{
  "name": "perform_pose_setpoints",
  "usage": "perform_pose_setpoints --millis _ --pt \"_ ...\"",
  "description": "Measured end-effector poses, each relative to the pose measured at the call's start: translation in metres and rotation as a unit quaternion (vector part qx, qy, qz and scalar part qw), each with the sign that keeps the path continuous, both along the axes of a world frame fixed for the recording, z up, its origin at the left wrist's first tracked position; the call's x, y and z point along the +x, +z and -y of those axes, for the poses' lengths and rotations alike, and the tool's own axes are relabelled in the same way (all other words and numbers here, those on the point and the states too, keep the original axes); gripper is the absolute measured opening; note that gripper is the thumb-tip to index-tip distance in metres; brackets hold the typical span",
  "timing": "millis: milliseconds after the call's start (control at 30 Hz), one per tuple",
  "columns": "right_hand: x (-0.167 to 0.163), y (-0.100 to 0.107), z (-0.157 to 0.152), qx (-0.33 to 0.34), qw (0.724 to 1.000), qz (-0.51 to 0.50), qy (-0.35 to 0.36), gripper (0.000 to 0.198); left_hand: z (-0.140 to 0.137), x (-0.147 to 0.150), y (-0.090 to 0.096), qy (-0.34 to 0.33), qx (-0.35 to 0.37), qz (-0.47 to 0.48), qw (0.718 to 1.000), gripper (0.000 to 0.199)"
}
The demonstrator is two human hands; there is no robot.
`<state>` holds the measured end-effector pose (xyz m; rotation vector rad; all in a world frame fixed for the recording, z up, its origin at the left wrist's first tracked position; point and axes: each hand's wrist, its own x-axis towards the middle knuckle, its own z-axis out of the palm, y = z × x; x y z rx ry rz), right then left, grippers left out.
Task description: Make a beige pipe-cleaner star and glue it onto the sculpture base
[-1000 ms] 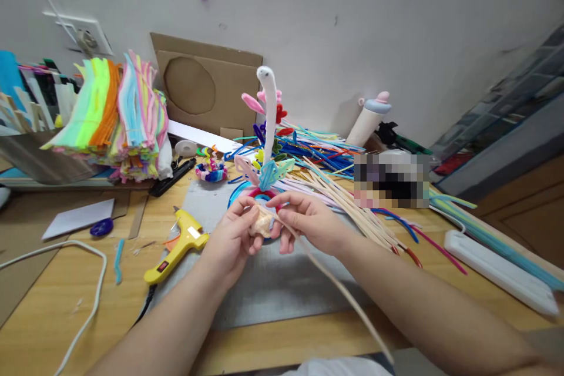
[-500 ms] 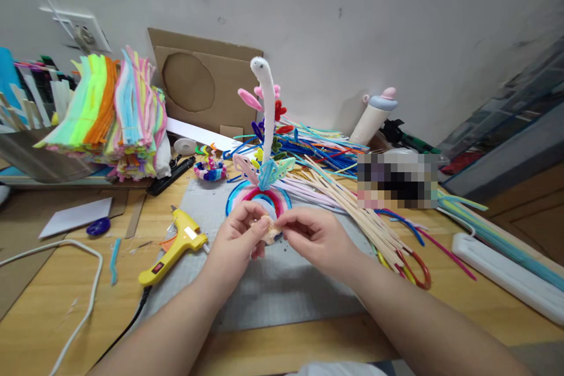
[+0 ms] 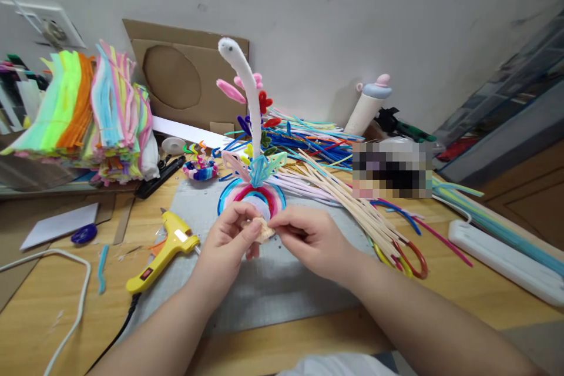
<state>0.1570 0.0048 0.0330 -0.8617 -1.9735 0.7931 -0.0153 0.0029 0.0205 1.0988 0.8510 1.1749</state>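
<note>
Between thumb and fingers, my left hand [image 3: 233,232] grips a small cream fuzzy piece [image 3: 265,230], perhaps of bent pipe cleaner. My right hand [image 3: 311,241] is closed in a pinch at that piece's right edge, its fingertips partly hidden. Just behind both hands stands a pipe-cleaner craft: a rainbow-striped round base [image 3: 229,197], looped butterfly shapes [image 3: 263,170], a tall white stem [image 3: 254,106] with a small dark dot near its curved top, and colored petals around it. Under the hands lies a grey mat [image 3: 282,299].
A yellow glue gun [image 3: 165,252] lies left of my hands, its cord running forward. Bundled pipe cleaners [image 3: 66,106] stand at the left. Loose cream pipe cleaners [image 3: 348,200] spread to the right, beside a white power strip [image 3: 502,258]. Cardboard [image 3: 211,70] leans on the wall.
The head view has shifted slightly, so the table's things appear further left and a little higher. Both hands stay together at the cream piece, which looks slightly turned.
</note>
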Motion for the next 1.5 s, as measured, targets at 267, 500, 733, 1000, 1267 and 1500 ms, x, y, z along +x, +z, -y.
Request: perform_pose_setpoints --millis 267,500,733,1000,1267,1500 --pt "-0.004 -0.002 0.006 -0.002 1.000 -0.023 -0.009 0.010 0.008 0.001 -0.001 0.049 0.073 -0.064 0.994 0.009" --pt "-0.003 -0.002 0.006 0.034 0.999 -0.030 -0.014 0.012 0.011 0.000 -0.003 0.066 0.113 -0.092 0.987 0.005" --pt "-0.010 -0.003 0.008 -0.099 0.987 -0.127 0.006 0.004 0.013 0.000 -0.004 0.054 0.129 -0.086 0.986 0.004" --pt "-0.011 -0.007 0.013 -0.170 0.965 -0.199 -0.023 0.007 0.015 0.003 0.001 0.061 0.108 -0.075 0.989 0.016" --pt "0.002 0.007 0.017 -0.068 0.990 -0.118 -0.039 0.012 0.018 0.001 -0.001 0.040 0.116 -0.090 0.988 0.016" --pt "0.006 0.011 0.019 0.010 0.997 -0.065 -0.046 0.015 0.020 0.002 -0.001 0.027 0.110 -0.089 0.990 0.017"
